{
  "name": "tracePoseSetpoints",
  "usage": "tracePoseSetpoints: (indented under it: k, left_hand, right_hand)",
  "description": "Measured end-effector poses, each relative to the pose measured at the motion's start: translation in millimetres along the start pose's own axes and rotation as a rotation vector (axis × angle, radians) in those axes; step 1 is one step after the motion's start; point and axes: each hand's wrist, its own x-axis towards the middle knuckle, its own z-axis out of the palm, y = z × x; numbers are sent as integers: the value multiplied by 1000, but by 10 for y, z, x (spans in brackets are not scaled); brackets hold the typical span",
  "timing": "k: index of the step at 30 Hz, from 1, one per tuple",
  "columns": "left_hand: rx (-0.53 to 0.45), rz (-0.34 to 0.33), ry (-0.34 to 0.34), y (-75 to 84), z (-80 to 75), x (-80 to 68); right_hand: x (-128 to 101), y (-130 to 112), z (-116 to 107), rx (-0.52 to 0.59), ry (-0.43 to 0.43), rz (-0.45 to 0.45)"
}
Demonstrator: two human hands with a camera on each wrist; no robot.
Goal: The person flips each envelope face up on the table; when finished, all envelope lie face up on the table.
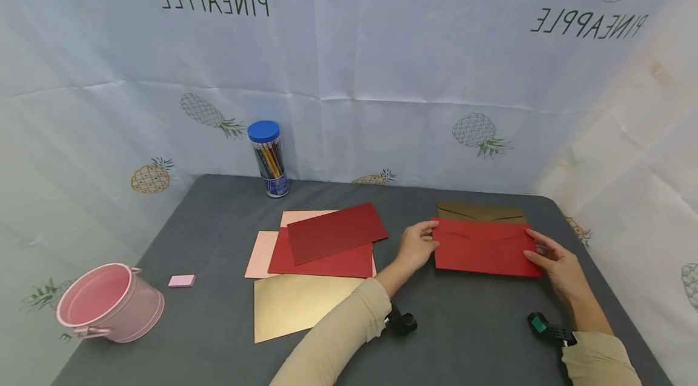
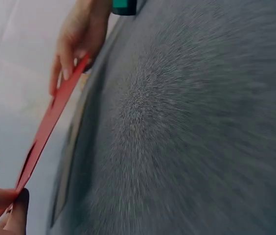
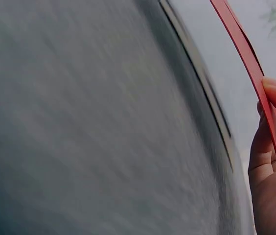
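Between my two hands is a red envelope (image 1: 485, 248), raised off the table with its long sides running left to right. My left hand (image 1: 417, 245) pinches its left end between thumb and fingers. The right hand (image 1: 557, 265) pinches the opposite end. Both wrist views show the red envelope (image 2: 50, 125) nearly edge-on, with a narrow gap along its flap. Behind it on the table lies a brown-gold envelope (image 1: 480, 212), partly hidden by the red one.
To the left lie red envelopes (image 1: 338, 233) over pink ones (image 1: 260, 252), beside a gold envelope (image 1: 305, 304). A pink bucket (image 1: 131, 307) and a small pink block (image 1: 182, 281) stand farther left. A blue-lidded pencil tub (image 1: 269, 159) is at the back edge.
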Motion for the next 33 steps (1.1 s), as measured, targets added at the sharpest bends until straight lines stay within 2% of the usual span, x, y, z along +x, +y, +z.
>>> tracePoseSetpoints:
  k: [4, 8, 11, 15, 16, 17, 20, 23, 25, 33]
  left_hand:
    - [72, 5, 65, -38, 199, 170]
    - [153, 37, 119, -82, 344, 270]
    - [194, 49, 162, -116, 407, 323]
    - [218, 80, 180, -142, 428, 368]
    - [227, 93, 177, -147, 430, 375]
    - [251, 139, 185, -214, 449, 420]
    - [284, 169, 187, -228, 464, 429]
    - [312, 171, 202, -230, 485, 418]
    - [317, 139, 198, -163, 481, 364]
    - [424, 176, 209, -176, 506, 326]
  right_hand:
    - [134, 70, -112, -81, -37, 55]
    - [241, 118, -157, -149, -65, 113]
    - [297, 128, -159, -154, -72, 125]
    - [332, 128, -159, -168, -47, 108]
    - [334, 127, -160, -182, -35, 106]
    - [337, 129, -161, -198, -24, 103]
    - [344, 139, -159, -237, -2, 95]
    - [357, 156, -149, -266, -1, 82]
    - [356, 163, -145, -281, -3, 85]
    - [332, 147, -136, -305, -31, 65]
